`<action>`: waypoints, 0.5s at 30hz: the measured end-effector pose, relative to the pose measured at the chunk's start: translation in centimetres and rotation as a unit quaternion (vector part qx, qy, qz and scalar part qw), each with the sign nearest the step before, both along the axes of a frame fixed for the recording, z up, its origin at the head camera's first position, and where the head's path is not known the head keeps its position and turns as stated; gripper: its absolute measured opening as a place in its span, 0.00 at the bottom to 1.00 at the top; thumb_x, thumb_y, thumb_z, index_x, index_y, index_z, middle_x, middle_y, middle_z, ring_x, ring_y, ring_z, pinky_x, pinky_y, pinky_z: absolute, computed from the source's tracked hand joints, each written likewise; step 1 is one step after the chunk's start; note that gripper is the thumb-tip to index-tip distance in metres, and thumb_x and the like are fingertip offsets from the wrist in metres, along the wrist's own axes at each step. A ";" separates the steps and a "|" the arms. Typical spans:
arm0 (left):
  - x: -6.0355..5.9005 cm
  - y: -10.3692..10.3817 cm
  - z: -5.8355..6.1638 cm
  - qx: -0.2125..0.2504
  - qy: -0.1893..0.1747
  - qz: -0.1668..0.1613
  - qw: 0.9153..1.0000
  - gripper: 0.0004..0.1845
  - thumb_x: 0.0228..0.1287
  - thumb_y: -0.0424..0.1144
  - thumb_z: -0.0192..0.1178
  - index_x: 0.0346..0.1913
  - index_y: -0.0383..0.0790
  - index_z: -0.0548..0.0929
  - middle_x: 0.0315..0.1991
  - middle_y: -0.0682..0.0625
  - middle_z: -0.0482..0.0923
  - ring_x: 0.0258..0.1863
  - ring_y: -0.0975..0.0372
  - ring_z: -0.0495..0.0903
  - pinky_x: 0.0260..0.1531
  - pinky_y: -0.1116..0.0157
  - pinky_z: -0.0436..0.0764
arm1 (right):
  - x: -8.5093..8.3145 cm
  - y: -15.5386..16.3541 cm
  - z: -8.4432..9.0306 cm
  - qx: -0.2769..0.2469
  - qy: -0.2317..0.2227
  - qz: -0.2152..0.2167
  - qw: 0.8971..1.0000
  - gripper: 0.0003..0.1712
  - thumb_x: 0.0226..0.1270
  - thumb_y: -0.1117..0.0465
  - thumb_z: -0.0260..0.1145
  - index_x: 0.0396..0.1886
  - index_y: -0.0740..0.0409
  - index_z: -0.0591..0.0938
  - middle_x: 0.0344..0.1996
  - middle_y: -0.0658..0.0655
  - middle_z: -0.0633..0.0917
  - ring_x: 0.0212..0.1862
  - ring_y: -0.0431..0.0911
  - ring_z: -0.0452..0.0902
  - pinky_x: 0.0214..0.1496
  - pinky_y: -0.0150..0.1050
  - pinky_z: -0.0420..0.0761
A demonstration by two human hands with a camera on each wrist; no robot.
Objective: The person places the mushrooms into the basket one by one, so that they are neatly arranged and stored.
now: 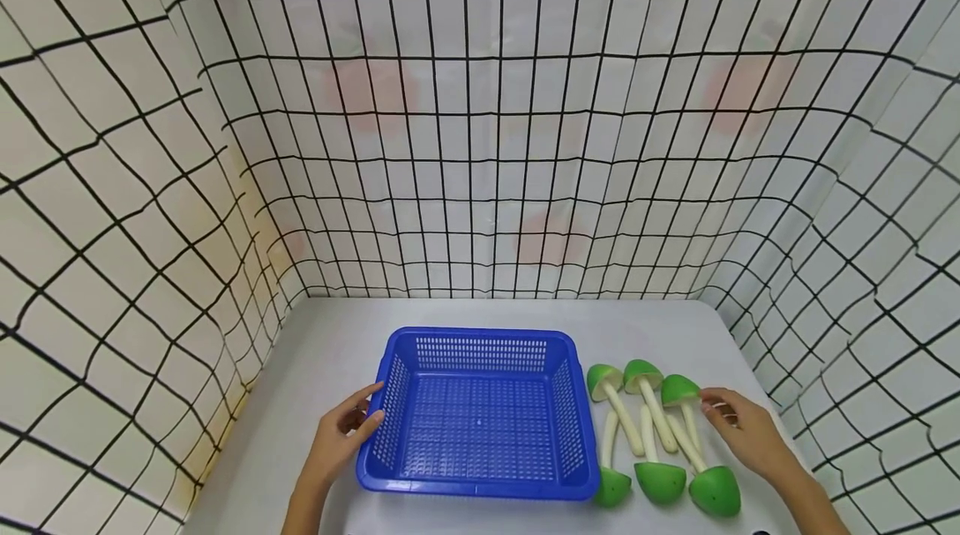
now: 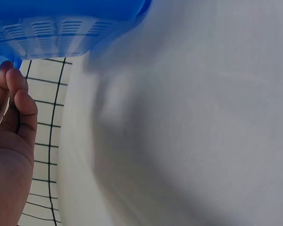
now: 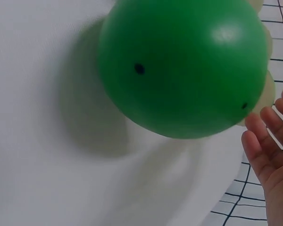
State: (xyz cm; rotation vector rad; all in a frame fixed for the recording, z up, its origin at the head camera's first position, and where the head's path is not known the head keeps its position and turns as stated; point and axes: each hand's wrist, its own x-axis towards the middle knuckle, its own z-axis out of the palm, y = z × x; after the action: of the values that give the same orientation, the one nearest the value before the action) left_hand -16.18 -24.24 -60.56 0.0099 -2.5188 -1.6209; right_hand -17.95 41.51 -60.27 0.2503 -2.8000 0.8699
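Desk [image 1: 322,352]: pale grey surface enclosed on three sides by grid-patterned walls [image 1: 480,143].
Blue basket [image 1: 480,414]: perforated plastic, standing near the desk's front edge, about midway along it; nothing lies inside.
Toy mushrooms [image 1: 652,435]: six pieces with green caps and cream stems, lying in a cluster just right of the basket, toward the front right corner; three caps point to the back edge, three to the front.
Left hand [image 1: 341,435]: fingers [image 2: 16,101] relaxed, resting against the basket's left wall; nothing is grasped.
Right hand [image 1: 742,431]: fingers [image 3: 262,155] released and spread, tips at the rightmost rear mushroom cap [image 1: 679,390]; whether they touch it cannot be told.
Progress: judged from the layout, no mushroom has entered the basket; all six remain on the desk.
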 end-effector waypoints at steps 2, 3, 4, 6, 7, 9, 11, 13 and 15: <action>0.0 0.2 -0.2 0.021 0.002 -0.003 1.000 0.24 0.67 0.42 0.70 0.66 0.47 0.82 0.36 0.47 0.81 0.29 0.63 0.80 0.31 0.69 0.81 | 0.0 0.0 -0.4 0.001 -0.014 -0.010 1.000 0.15 0.75 0.61 0.66 0.57 0.61 0.82 0.45 0.58 0.89 0.41 0.20 0.73 0.40 0.28 0.82; 0.0 0.3 -0.2 0.034 0.000 -0.005 0.999 0.24 0.68 0.41 0.69 0.65 0.46 0.82 0.35 0.46 0.81 0.28 0.63 0.80 0.30 0.68 0.81 | 0.0 0.0 -0.5 0.000 -0.019 -0.018 1.000 0.14 0.75 0.61 0.67 0.55 0.60 0.82 0.43 0.57 0.89 0.40 0.21 0.74 0.39 0.28 0.82; 0.0 0.4 -0.3 0.048 -0.001 -0.007 0.999 0.23 0.68 0.40 0.69 0.66 0.45 0.82 0.35 0.45 0.81 0.28 0.63 0.81 0.30 0.68 0.82 | 0.0 0.0 -0.6 -0.003 -0.022 -0.025 0.999 0.12 0.74 0.61 0.67 0.53 0.60 0.82 0.42 0.56 0.89 0.39 0.21 0.74 0.38 0.27 0.81; 0.0 0.5 -0.3 0.080 -0.010 -0.009 0.997 0.23 0.69 0.38 0.68 0.66 0.43 0.81 0.34 0.42 0.81 0.27 0.62 0.82 0.29 0.67 0.84 | 0.0 0.0 -0.8 -0.008 -0.028 -0.041 0.999 0.10 0.72 0.61 0.69 0.48 0.58 0.83 0.39 0.55 0.89 0.36 0.22 0.75 0.36 0.27 0.81; 0.0 0.6 -0.3 0.096 -0.016 -0.010 0.995 0.24 0.70 0.38 0.68 0.67 0.43 0.81 0.35 0.40 0.82 0.27 0.61 0.83 0.29 0.66 0.85 | 0.0 0.0 -0.9 -0.012 -0.029 -0.050 0.998 0.09 0.71 0.60 0.70 0.46 0.58 0.83 0.38 0.54 0.89 0.35 0.22 0.75 0.35 0.27 0.81; 0.0 0.6 -0.3 0.122 -0.026 -0.011 0.992 0.24 0.70 0.38 0.67 0.68 0.43 0.80 0.36 0.37 0.82 0.27 0.60 0.84 0.29 0.65 0.86 | 0.1 0.0 -1.0 -0.017 -0.035 -0.064 0.997 0.08 0.70 0.58 0.71 0.42 0.57 0.83 0.36 0.54 0.89 0.34 0.22 0.75 0.34 0.26 0.80; 0.1 0.7 -0.3 0.134 -0.032 -0.011 0.990 0.24 0.71 0.39 0.67 0.68 0.42 0.80 0.38 0.35 0.83 0.27 0.60 0.84 0.30 0.65 0.87 | 0.2 0.1 -1.2 -0.014 -0.049 -0.074 0.996 0.09 0.70 0.56 0.71 0.42 0.57 0.84 0.36 0.54 0.89 0.34 0.22 0.74 0.35 0.26 0.80; 0.1 0.8 -0.2 0.137 -0.035 -0.009 0.990 0.24 0.71 0.39 0.66 0.68 0.41 0.79 0.38 0.33 0.83 0.28 0.60 0.84 0.30 0.65 0.86 | 0.2 0.1 -1.5 -0.013 -0.065 -0.083 0.994 0.11 0.70 0.54 0.71 0.42 0.57 0.85 0.38 0.55 0.89 0.34 0.22 0.75 0.36 0.27 0.80; 0.1 0.7 -0.1 0.136 -0.038 -0.006 0.990 0.24 0.72 0.39 0.66 0.68 0.41 0.79 0.38 0.34 0.82 0.27 0.60 0.84 0.29 0.65 0.86 | 0.3 0.1 -1.7 -0.012 -0.079 -0.090 0.993 0.13 0.71 0.52 0.71 0.44 0.57 0.85 0.40 0.56 0.90 0.35 0.25 0.77 0.36 0.27 0.80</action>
State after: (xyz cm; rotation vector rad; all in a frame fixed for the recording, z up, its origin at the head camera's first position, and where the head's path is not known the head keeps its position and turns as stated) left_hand -16.07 -23.49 -60.69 0.0882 -2.3331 -1.9908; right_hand -17.69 41.64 -62.01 -0.0789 -2.8965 0.9154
